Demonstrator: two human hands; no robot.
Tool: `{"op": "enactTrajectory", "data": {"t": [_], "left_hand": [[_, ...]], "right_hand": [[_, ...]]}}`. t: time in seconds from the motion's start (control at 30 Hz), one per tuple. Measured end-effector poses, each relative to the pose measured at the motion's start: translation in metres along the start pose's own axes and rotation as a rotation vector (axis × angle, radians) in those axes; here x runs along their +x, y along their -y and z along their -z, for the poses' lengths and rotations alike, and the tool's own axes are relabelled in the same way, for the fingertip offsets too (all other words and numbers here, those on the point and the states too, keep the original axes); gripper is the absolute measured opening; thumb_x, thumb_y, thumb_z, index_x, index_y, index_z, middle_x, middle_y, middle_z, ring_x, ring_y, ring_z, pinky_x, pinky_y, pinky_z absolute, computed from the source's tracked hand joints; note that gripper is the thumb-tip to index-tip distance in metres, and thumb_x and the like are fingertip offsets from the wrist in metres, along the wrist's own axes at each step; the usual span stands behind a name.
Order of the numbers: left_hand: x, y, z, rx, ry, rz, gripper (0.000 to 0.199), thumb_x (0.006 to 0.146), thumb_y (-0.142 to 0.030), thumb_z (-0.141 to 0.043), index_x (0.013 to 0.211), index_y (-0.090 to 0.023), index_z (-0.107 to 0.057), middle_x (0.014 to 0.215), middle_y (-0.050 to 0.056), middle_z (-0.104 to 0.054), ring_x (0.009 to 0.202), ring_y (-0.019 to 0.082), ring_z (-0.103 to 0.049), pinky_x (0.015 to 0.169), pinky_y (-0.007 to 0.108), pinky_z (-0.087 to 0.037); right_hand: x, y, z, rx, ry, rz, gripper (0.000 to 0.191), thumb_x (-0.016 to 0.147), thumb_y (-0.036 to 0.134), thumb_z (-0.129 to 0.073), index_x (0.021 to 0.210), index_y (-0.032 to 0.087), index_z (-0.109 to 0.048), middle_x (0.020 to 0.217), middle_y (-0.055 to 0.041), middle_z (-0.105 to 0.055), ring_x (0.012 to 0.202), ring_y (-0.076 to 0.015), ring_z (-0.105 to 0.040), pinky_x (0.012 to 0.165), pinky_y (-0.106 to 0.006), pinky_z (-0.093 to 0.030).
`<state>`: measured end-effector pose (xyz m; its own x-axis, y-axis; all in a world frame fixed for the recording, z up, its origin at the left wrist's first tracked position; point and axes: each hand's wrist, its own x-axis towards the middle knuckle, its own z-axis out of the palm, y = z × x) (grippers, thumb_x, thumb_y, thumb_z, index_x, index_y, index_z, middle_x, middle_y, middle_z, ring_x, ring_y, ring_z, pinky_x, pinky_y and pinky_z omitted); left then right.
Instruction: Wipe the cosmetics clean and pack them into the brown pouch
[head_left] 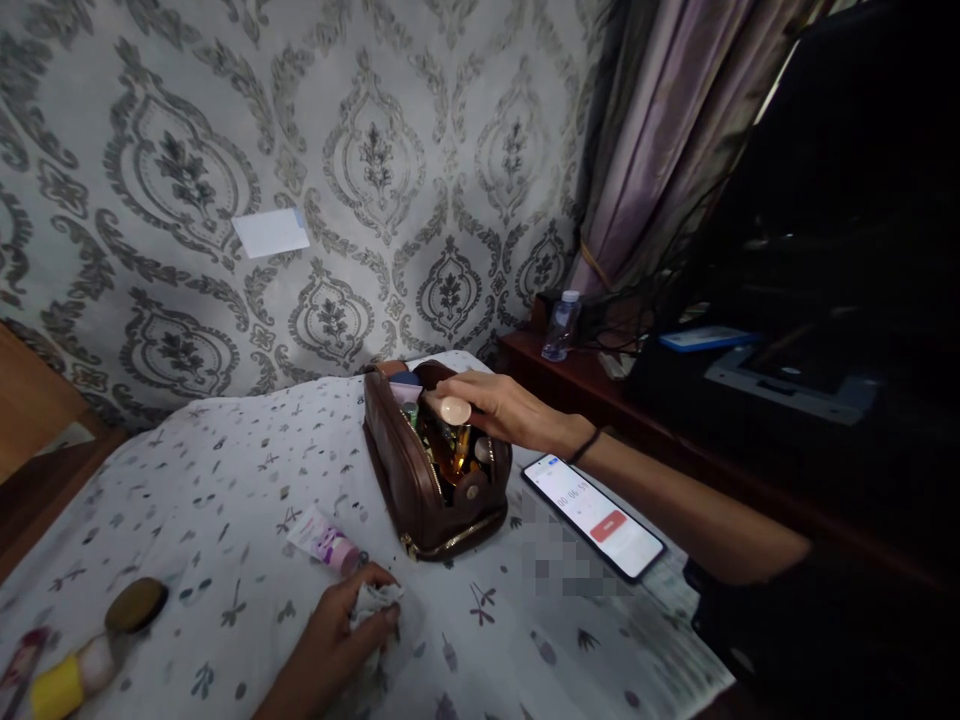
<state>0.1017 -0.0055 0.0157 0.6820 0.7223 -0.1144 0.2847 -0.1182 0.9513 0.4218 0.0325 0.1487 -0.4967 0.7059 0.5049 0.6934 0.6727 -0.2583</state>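
An open brown bag (pixel 401 470) stands on the patterned white sheet, with several bottles and small items inside. My right hand (pixel 499 405) reaches over its right side, fingers bent around an item with a round, pale pink end (pixel 455 411) at the bag's opening. Below the bag and to its left, my left hand (pixel 352 620) grips a crumpled whitish tissue (pixel 375 600) against the sheet. Just above that hand lies a pink and white tube (pixel 324 540).
A lit phone (pixel 594 515) lies right of the bag. At the lower left are a yellow-capped bottle (pixel 58 690) and a dark oval item (pixel 136 604). A clear bottle (pixel 561 327) stands on the dark red furniture (pixel 525 352) near the curtain (pixel 645 150).
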Motion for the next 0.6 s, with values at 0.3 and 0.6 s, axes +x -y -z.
{"op": "enactTrajectory", "data": {"t": [0.3,0.6], "left_hand": [[-0.003,-0.011,0.001,0.118,-0.037,0.016,0.027,0.087,-0.044,-0.057,0.095,-0.019,-0.064,0.077,0.001,-0.064,0.071,0.017,-0.058,0.066,0.026,-0.046],[-0.006,-0.044,0.058,-0.018,-0.692,-0.006,0.032,0.083,-0.047,-0.061,0.097,-0.017,-0.062,0.077,0.002,-0.067,0.070,0.017,-0.062,0.066,0.026,-0.047]], "right_hand": [[-0.016,0.016,0.001,-0.078,-0.323,-0.019,0.026,0.096,0.034,-0.052,0.119,0.024,-0.059,0.109,-0.0070,-0.069,0.098,-0.0226,-0.067,0.086,-0.036,-0.053],[-0.046,0.091,-0.033,0.007,-0.415,0.263,0.031,0.096,0.023,-0.054,0.126,0.024,-0.054,0.132,-0.0165,-0.060,0.124,-0.0307,-0.059,0.095,-0.051,-0.056]]}}
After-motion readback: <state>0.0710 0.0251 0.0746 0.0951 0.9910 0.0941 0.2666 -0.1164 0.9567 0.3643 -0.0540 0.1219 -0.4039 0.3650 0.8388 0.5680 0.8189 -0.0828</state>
